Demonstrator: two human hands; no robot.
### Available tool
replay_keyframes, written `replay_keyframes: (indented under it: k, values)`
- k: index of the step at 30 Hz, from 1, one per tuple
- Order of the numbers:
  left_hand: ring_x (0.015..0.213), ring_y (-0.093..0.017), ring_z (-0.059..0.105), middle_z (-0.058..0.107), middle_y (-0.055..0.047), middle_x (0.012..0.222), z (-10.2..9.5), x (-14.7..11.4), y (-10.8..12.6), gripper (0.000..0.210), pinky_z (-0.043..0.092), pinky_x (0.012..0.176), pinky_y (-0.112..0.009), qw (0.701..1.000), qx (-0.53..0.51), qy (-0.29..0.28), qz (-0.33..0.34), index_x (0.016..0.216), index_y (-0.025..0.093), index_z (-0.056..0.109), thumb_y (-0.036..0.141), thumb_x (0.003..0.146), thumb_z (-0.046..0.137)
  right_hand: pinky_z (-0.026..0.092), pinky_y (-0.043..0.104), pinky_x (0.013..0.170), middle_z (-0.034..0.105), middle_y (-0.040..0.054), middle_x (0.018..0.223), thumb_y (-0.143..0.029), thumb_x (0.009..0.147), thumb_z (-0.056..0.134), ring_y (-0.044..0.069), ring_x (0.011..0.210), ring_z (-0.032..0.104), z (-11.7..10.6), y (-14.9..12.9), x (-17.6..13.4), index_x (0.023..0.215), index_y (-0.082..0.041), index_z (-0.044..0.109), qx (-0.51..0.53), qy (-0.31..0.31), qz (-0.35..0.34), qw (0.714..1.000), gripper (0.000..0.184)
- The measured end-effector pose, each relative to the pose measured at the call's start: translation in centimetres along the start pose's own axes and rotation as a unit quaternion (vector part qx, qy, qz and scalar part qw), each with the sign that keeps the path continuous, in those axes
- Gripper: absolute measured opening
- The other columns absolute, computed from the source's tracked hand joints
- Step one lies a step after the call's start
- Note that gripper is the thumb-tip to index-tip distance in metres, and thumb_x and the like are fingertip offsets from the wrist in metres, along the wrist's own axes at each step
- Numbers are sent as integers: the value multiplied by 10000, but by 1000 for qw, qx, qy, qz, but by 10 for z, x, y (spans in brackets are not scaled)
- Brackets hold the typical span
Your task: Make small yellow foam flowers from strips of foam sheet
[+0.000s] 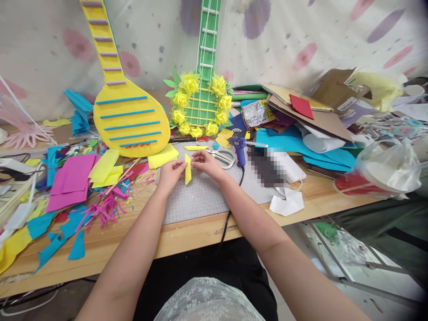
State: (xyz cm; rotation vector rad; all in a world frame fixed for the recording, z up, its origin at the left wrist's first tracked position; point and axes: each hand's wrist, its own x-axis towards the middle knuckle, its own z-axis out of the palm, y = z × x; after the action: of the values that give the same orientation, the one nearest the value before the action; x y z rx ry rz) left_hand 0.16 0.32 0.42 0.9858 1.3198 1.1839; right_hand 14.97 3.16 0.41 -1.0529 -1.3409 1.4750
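Note:
Between my two hands a narrow folded strip of yellow paper (187, 169) stands upright above the grey cutting mat (200, 203). My left hand (172, 174) pinches its left edge with thumb and fingertips. From the other side, the fingertips of my right hand (206, 163) are closed at the strip's right edge. Scissors (224, 158) with white handles lie just beyond my right hand. Beside them is a purple-blue glue gun (239, 151), its cord running off the table's front edge. More yellow paper (163, 156) lies behind my left hand.
A yellow paper guitar (132, 116) and a green one (205, 96) ringed with yellow paper flowers stand against the back curtain. Scraps and magenta sheets (72, 180) cover the left side. Cardboard (309, 118) and blue sheets are heaped right, near a plastic-wrapped red-and-white tub (374, 176).

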Motion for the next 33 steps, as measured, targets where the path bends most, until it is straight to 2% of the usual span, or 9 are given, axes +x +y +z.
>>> replay_keyframes:
  k: [3, 7, 9, 11, 15, 17, 22, 27, 33]
  values:
    - [607, -155, 593, 666, -40, 690, 1, 0, 0, 382, 482, 557, -281, 1000, 14, 5, 6, 731, 141, 640, 432, 518, 765, 436, 196, 506, 563, -46, 688, -364, 641, 700, 63, 572, 520, 0, -2, -1, 851, -182, 526, -7, 17, -3, 1000, 328]
    - [610, -153, 588, 657, -32, 680, 1, 4, -2, 351, 476, 573, -281, 997, 66, -9, 36, 730, 150, 645, 421, 538, 759, 407, 191, 475, 540, -44, 608, -459, 643, 700, 55, 515, 486, 0, -2, -2, 740, -160, 551, -22, -23, 32, 999, 348]
    - [632, -152, 597, 656, -31, 692, 2, 5, -1, 309, 484, 612, -283, 996, 75, -11, 48, 728, 153, 645, 401, 573, 746, 394, 186, 459, 517, -55, 559, -459, 619, 720, 46, 483, 463, 0, -2, -2, 679, -160, 530, -8, -17, 41, 999, 359]
    - [630, -145, 605, 659, -35, 720, 2, 5, 2, 275, 495, 638, -288, 998, 57, -33, 19, 750, 155, 634, 390, 633, 715, 410, 189, 470, 527, -56, 558, -452, 603, 734, 46, 481, 475, -1, -2, -1, 665, -163, 518, 20, 6, 39, 999, 367]
    - [563, -126, 598, 652, -49, 753, 3, 2, 10, 262, 527, 605, -317, 988, 8, -128, -85, 831, 157, 584, 402, 749, 627, 453, 208, 514, 575, -40, 597, -452, 585, 744, 58, 503, 521, -4, -2, 1, 684, -164, 521, 62, 38, 33, 997, 377]
    - [532, -107, 570, 634, -42, 740, 3, 1, 13, 247, 528, 563, -305, 985, 12, -150, -81, 821, 153, 568, 391, 769, 611, 454, 208, 510, 590, -35, 609, -454, 584, 744, 59, 502, 526, -5, -2, 1, 689, -165, 520, 70, 44, 33, 996, 380]
    - [456, -67, 437, 514, 15, 581, 4, 4, 11, 249, 466, 455, -227, 988, 59, -142, -29, 680, 146, 555, 374, 750, 628, 446, 197, 501, 615, -26, 624, -437, 604, 740, 57, 505, 530, -4, -2, 2, 693, -173, 503, 76, 41, 37, 996, 366]
    - [430, -84, 420, 449, 26, 472, 2, 5, 13, 276, 411, 445, -230, 977, 118, -178, -23, 606, 155, 552, 376, 766, 598, 439, 202, 502, 605, -26, 619, -439, 599, 740, 58, 500, 527, -5, -2, 3, 689, -169, 518, 70, 45, 38, 996, 361]
    - [452, -87, 467, 550, -16, 614, 3, 2, 18, 248, 435, 488, -277, 975, 104, -187, -64, 635, 140, 564, 351, 755, 612, 362, 194, 446, 547, -55, 563, -527, 601, 705, 45, 442, 453, -4, -2, 1, 679, -178, 511, 38, 50, 14, 998, 407]
